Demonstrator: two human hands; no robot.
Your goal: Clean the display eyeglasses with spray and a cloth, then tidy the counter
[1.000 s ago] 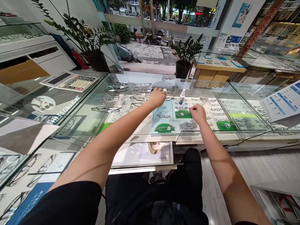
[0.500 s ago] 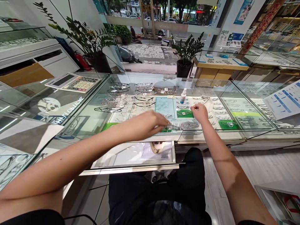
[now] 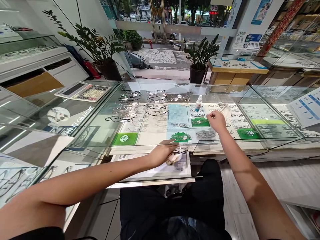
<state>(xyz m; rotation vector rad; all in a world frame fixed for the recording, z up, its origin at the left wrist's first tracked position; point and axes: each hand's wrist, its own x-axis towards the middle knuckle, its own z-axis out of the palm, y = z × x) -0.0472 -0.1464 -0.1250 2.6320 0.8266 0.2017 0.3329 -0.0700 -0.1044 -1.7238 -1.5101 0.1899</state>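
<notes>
While my left hand (image 3: 162, 154) is pinching glasses (image 3: 180, 149) over the open drawer (image 3: 140, 173), my right hand (image 3: 217, 120), fingers curled together, is resting on the frame-filled display case (image 3: 100, 130).

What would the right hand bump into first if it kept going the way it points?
Probably the little spray bottle standing on the glass counter. The right hand points away and leftward, and that bottle is nearest along that line, though depth is hard to judge.
</notes>
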